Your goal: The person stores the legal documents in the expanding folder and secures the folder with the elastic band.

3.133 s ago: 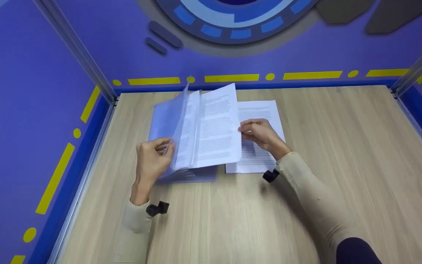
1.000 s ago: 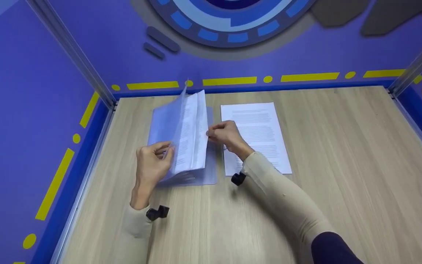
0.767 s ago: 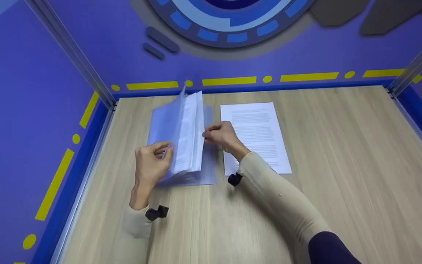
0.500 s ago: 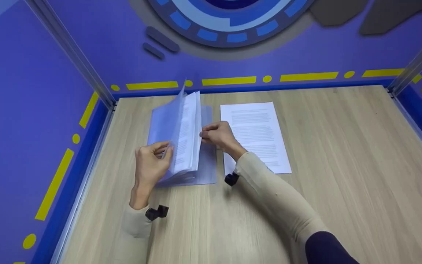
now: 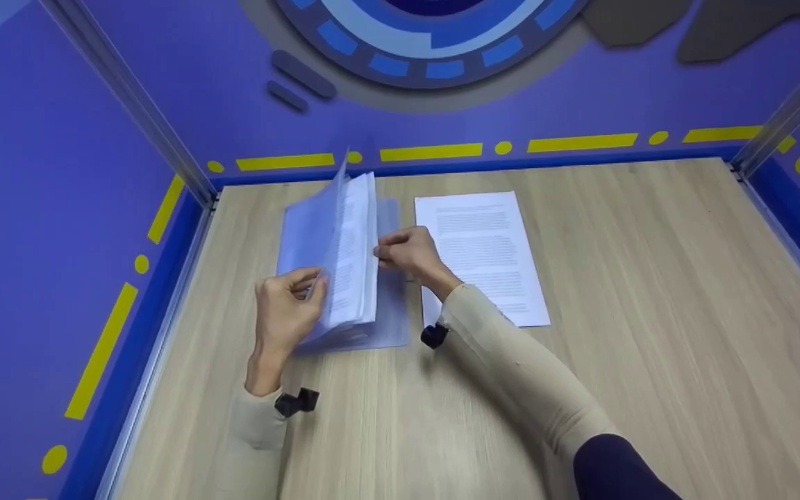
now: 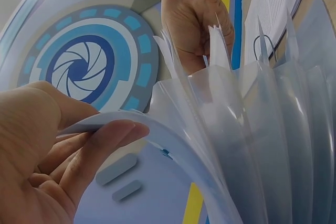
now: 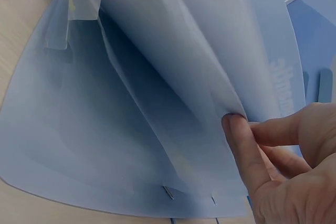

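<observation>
A translucent blue display book (image 5: 306, 232) with clear sleeves (image 6: 252, 124) stands partly fanned at the left of the table. My left hand (image 5: 287, 309) pinches its raised cover between thumb and fingers; the left wrist view shows the cover bending in that grip. White printed sheets (image 5: 349, 257) sit among the sleeves, some edges sticking out. At the outer edge of these leaves, my right hand (image 5: 412, 251) pinches paper and sleeve between thumb and fingertips. In the right wrist view the fingers press on a pale leaf (image 7: 173, 87); its exact layers cannot be told apart.
A stack of printed paper (image 5: 487, 250) lies flat to the right of the display book, partly under the right wrist. The wooden table (image 5: 636, 292) is bounded by blue walls (image 5: 414, 118) at the back and sides.
My right hand has moved left, carrying the printed sheets from over the paper stack in against the display book's leaves. The left hand keeps its hold on the cover, nearly still.
</observation>
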Action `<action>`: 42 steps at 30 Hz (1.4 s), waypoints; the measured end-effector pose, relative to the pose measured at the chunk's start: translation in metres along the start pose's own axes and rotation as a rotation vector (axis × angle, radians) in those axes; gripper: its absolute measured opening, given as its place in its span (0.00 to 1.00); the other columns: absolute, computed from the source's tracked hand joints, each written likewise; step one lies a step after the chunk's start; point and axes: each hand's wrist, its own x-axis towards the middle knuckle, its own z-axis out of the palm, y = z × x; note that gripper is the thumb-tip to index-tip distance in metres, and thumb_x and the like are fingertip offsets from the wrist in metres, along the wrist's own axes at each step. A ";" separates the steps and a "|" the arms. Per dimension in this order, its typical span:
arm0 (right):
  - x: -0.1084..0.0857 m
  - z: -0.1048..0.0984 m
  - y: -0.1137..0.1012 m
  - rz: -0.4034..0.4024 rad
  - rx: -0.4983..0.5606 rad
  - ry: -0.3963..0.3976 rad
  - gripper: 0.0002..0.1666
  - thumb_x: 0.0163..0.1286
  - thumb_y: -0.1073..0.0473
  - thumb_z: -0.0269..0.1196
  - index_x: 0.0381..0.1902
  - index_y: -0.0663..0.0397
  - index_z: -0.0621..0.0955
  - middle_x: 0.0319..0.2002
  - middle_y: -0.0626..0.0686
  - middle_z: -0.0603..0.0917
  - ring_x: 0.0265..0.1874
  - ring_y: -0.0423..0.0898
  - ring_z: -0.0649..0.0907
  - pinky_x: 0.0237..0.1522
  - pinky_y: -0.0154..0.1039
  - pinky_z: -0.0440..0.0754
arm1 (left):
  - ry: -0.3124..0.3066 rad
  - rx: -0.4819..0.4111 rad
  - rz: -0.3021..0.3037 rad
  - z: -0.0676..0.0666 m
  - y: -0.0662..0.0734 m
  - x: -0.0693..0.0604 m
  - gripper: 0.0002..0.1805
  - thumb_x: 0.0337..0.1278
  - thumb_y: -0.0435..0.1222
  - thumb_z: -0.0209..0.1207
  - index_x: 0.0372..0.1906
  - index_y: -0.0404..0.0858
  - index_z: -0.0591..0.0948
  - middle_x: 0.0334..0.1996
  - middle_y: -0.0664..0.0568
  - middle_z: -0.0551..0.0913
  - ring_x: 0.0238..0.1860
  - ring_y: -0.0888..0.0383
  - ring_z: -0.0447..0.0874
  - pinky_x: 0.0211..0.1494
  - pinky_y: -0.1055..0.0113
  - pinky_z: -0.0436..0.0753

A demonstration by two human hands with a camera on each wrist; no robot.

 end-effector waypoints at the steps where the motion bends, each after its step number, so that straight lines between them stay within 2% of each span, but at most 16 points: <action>1: 0.000 0.000 0.000 -0.005 0.000 -0.006 0.12 0.70 0.69 0.71 0.49 0.70 0.89 0.46 0.62 0.90 0.33 0.42 0.91 0.42 0.35 0.92 | 0.002 0.004 0.006 0.000 0.000 0.000 0.08 0.59 0.23 0.69 0.43 0.25 0.92 0.36 0.35 0.93 0.34 0.43 0.96 0.37 0.73 0.90; 3: 0.001 -0.001 0.001 -0.016 -0.005 -0.014 0.12 0.71 0.69 0.70 0.50 0.71 0.88 0.45 0.62 0.90 0.33 0.43 0.91 0.42 0.35 0.92 | 0.005 0.014 0.023 0.000 -0.001 0.000 0.08 0.59 0.23 0.70 0.43 0.25 0.92 0.36 0.36 0.93 0.33 0.43 0.95 0.36 0.66 0.92; 5: 0.001 -0.002 0.002 -0.026 -0.005 -0.021 0.12 0.71 0.69 0.70 0.50 0.72 0.88 0.45 0.63 0.90 0.33 0.43 0.91 0.42 0.36 0.92 | 0.011 0.020 0.036 -0.001 -0.002 0.001 0.08 0.59 0.23 0.70 0.43 0.25 0.92 0.35 0.36 0.93 0.33 0.43 0.95 0.35 0.64 0.92; 9: 0.002 -0.004 0.004 -0.030 -0.005 -0.026 0.11 0.71 0.70 0.70 0.49 0.72 0.88 0.44 0.63 0.90 0.32 0.43 0.91 0.41 0.36 0.93 | 0.021 0.013 0.036 -0.002 -0.002 0.001 0.08 0.59 0.24 0.70 0.43 0.25 0.91 0.35 0.36 0.93 0.33 0.43 0.95 0.37 0.76 0.89; 13: 0.002 -0.008 0.005 -0.023 0.049 -0.031 0.11 0.70 0.72 0.69 0.49 0.74 0.88 0.42 0.62 0.88 0.31 0.43 0.91 0.43 0.37 0.93 | 0.018 0.009 0.023 -0.002 -0.001 0.000 0.08 0.60 0.23 0.70 0.43 0.24 0.91 0.35 0.35 0.93 0.33 0.43 0.95 0.38 0.86 0.82; 18: 0.000 -0.017 0.003 -0.012 0.092 -0.020 0.11 0.69 0.73 0.69 0.48 0.74 0.87 0.39 0.60 0.89 0.30 0.44 0.91 0.45 0.38 0.93 | 0.012 0.001 0.004 -0.003 0.001 0.000 0.08 0.59 0.23 0.70 0.43 0.23 0.91 0.36 0.34 0.92 0.33 0.42 0.95 0.39 0.89 0.80; 23: -0.004 -0.029 0.001 -0.013 0.063 -0.016 0.12 0.70 0.72 0.70 0.50 0.74 0.87 0.39 0.59 0.89 0.36 0.50 0.93 0.55 0.49 0.91 | 0.011 -0.008 -0.006 -0.003 0.002 0.000 0.09 0.58 0.22 0.70 0.43 0.23 0.91 0.36 0.33 0.92 0.34 0.42 0.95 0.38 0.89 0.81; 27: -0.007 -0.039 0.000 -0.054 -0.001 -0.018 0.16 0.70 0.70 0.69 0.54 0.75 0.85 0.44 0.61 0.89 0.40 0.51 0.93 0.58 0.53 0.90 | 0.013 -0.005 -0.011 -0.004 0.001 0.000 0.09 0.58 0.23 0.71 0.43 0.23 0.91 0.36 0.33 0.92 0.34 0.42 0.95 0.39 0.89 0.81; 34: -0.016 -0.060 -0.002 -0.111 -0.167 0.018 0.17 0.70 0.65 0.70 0.54 0.69 0.87 0.47 0.61 0.91 0.40 0.45 0.90 0.57 0.52 0.90 | 0.014 -0.015 -0.004 -0.005 0.001 0.001 0.09 0.59 0.23 0.70 0.44 0.23 0.91 0.36 0.33 0.92 0.34 0.41 0.95 0.39 0.89 0.81; 38: -0.020 -0.073 -0.001 -0.168 -0.310 0.059 0.16 0.69 0.63 0.72 0.52 0.66 0.89 0.47 0.59 0.91 0.43 0.48 0.89 0.48 0.42 0.90 | 0.018 -0.018 -0.007 -0.004 0.000 0.000 0.09 0.59 0.23 0.69 0.43 0.23 0.91 0.36 0.33 0.92 0.34 0.40 0.95 0.39 0.89 0.80; 42: -0.024 -0.087 0.002 -0.208 -0.406 0.086 0.17 0.69 0.63 0.72 0.53 0.66 0.88 0.47 0.60 0.92 0.48 0.53 0.89 0.43 0.37 0.87 | 0.017 -0.017 -0.015 -0.004 0.000 0.000 0.09 0.59 0.23 0.70 0.43 0.23 0.91 0.36 0.32 0.92 0.35 0.40 0.95 0.38 0.89 0.80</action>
